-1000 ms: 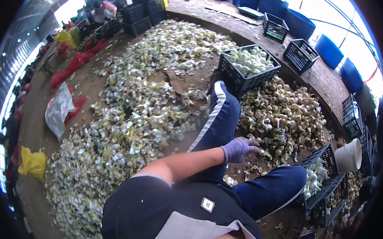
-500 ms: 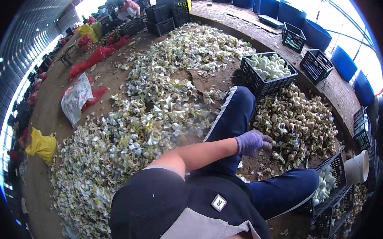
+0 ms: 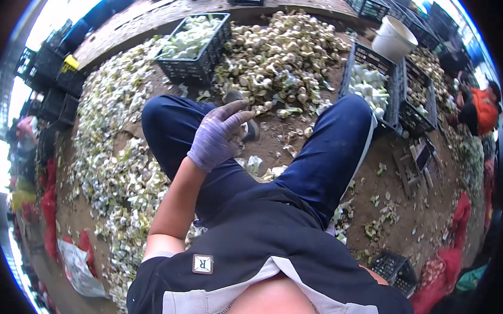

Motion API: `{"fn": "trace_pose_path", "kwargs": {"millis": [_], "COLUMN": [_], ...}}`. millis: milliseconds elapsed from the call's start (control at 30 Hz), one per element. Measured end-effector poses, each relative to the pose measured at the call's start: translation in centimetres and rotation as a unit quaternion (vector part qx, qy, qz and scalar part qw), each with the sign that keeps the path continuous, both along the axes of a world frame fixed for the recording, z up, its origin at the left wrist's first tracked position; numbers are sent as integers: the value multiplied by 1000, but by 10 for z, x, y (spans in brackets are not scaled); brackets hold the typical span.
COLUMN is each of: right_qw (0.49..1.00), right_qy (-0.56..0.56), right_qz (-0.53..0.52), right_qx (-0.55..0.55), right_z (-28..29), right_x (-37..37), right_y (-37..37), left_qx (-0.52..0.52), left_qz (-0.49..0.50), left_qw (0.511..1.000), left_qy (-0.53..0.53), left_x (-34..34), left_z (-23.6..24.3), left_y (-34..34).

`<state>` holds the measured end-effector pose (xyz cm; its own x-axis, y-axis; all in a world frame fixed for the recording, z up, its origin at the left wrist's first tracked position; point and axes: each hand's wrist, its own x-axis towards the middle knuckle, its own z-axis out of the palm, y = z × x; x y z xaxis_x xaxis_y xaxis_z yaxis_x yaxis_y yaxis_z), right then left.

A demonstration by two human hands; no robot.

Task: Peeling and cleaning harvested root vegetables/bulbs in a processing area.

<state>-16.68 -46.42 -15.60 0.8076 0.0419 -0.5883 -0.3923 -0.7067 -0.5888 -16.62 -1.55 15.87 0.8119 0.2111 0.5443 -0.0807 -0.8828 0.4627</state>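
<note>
The widest area is taken up by a heap of pale skins and leaves (image 3: 113, 157), spread on the floor at the left, apparently kept apart from the bulbs. Next in size, the pile of garlic bulbs (image 3: 288, 61) is heaped beyond the gap between the 2 knees (image 3: 347, 121), presumably so that it can be reached from a seat. At its left, 1 dark crate (image 3: 182, 74) is stood, filled with white bulbs (image 3: 192, 36); at its right, 2 more crates (image 3: 371, 57) are set side by side, with whiter and browner bulbs perhaps separated. A white bucket (image 3: 393, 43) is seen behind these. The left hand (image 3: 222, 125), covered by a purple glove (image 3: 207, 144), likely against dirt, is held by the left knee, short of the pile. Its 2 upper fingers are stretched out and slightly parted; nothing is seen pinched, though the thumb cannot be clearly made out. The right hand is not shown, so its fingers cannot be told.
</note>
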Motion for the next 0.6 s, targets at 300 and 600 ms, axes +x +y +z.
{"fn": "trace_pose_path", "kwargs": {"millis": [300, 600], "right_qw": [996, 975], "right_qy": [-55, -178], "right_qz": [-60, -129], "right_qx": [-23, 11], "right_z": [-15, 163], "right_x": [28, 93], "right_y": [-27, 58], "left_qx": [2, 50], "left_qz": [-44, -8], "left_qw": [999, 997], "left_qy": [-24, -57], "left_x": [5, -9], "left_z": [9, 20], "left_y": [-5, 15]}}
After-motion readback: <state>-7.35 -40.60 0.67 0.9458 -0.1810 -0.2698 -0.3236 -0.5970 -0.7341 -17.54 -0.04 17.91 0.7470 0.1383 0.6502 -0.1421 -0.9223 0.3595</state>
